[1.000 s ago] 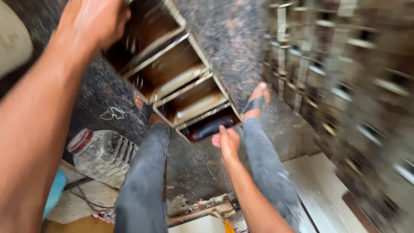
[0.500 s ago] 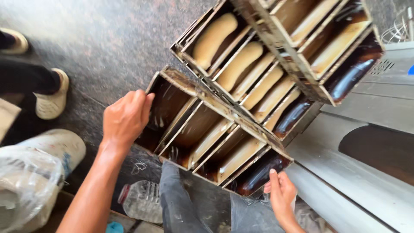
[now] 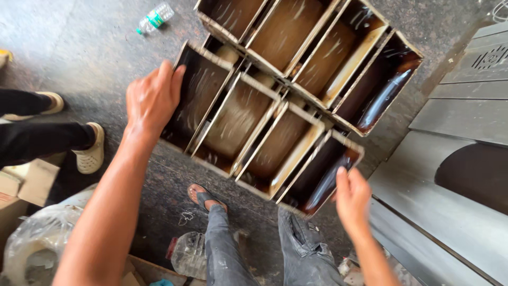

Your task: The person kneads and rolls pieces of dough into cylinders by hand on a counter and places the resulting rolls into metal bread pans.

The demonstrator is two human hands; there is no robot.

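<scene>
Apparently both hands (image 3: 153,98) (image 3: 352,198) grip the loaf-tin frame (image 3: 262,143) between them.

floor (image 3: 79,58): dark speckled stone | on it: plastic bottle (image 3: 154,17), loaf-tin sets (image 3: 312,47)

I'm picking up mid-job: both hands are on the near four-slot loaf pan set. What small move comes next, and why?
Probably lift it level with both hands. The left hand grips one end wall and the right hand the opposite corner of the near pan set, which looks empty and sits tilted, overlapping the second pan set behind.
</scene>
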